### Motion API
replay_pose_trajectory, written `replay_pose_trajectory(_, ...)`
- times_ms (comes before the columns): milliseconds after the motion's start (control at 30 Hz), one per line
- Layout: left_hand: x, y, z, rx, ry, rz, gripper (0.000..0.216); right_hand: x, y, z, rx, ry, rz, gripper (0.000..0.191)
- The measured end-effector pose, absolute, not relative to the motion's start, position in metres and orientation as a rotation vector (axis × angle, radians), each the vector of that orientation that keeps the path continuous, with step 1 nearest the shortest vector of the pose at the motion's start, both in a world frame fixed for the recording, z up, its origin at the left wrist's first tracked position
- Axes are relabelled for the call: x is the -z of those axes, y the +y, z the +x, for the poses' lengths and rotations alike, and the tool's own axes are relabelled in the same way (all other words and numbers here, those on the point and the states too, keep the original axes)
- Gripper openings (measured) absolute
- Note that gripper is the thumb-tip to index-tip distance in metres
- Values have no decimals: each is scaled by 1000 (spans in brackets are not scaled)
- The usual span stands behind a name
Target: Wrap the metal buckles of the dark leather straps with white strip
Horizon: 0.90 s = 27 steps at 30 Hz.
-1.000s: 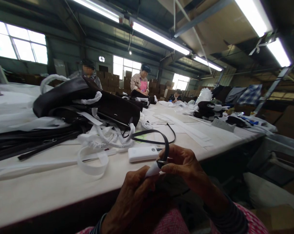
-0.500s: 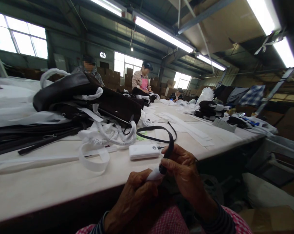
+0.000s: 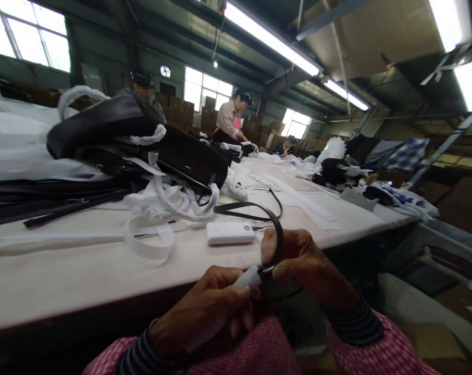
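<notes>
My left hand [image 3: 216, 302] is closed around a piece of white wrapping [image 3: 248, 277] that covers one end of a black strap. My right hand [image 3: 302, 263] pinches the black strap [image 3: 278, 234] beside a small metal ring or buckle [image 3: 267, 269], just past the end of the wrapping. From there the strap arches up and loops back over the table. A white power bank [image 3: 230, 233] with a thin black cable lies on the table just beyond my hands.
Dark brown bags [image 3: 177, 153] with white-wrapped handles are heaped at the left. A loop of white strip [image 3: 150, 245] lies on the table [image 3: 83, 281]. Long white strips [image 3: 302, 200] stretch across the far side. Co-workers sit or stand beyond, one in a pink apron [image 3: 236, 122].
My left hand has slid down and left along the wrapping, and my fingers have straightened somewhat. The metal piece on the strap now shows between my hands. The view has tilted slightly.
</notes>
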<state>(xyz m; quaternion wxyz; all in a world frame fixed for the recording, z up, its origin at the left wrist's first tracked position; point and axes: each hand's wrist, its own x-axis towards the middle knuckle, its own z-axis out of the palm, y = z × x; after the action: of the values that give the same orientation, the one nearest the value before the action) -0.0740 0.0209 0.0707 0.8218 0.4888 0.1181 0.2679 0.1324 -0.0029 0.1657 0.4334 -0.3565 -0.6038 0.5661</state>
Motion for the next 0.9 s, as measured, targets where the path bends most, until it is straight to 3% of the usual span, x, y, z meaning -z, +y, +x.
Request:
replay_pose_trajectory(267, -74, 21, -75, -468, 171, 1073, 39, -167, -1, 135, -1441, -1577, -852, 21)
replay_pose_trajectory(467, -79, 17, -74, -754, 476, 1414, 22, -165, 2, 118, -1358, -1459, -922, 18)
replay_pose_trajectory(600, -71, 12, -71, -973, 637, 1666, 25, -163, 3, 106, -1310, -1372, -938, 16)
replay_pose_trajectory(900, -77, 9, -60, -980, 719, 1410, 25, -155, 4, 102, -1244, -1318, -913, 19)
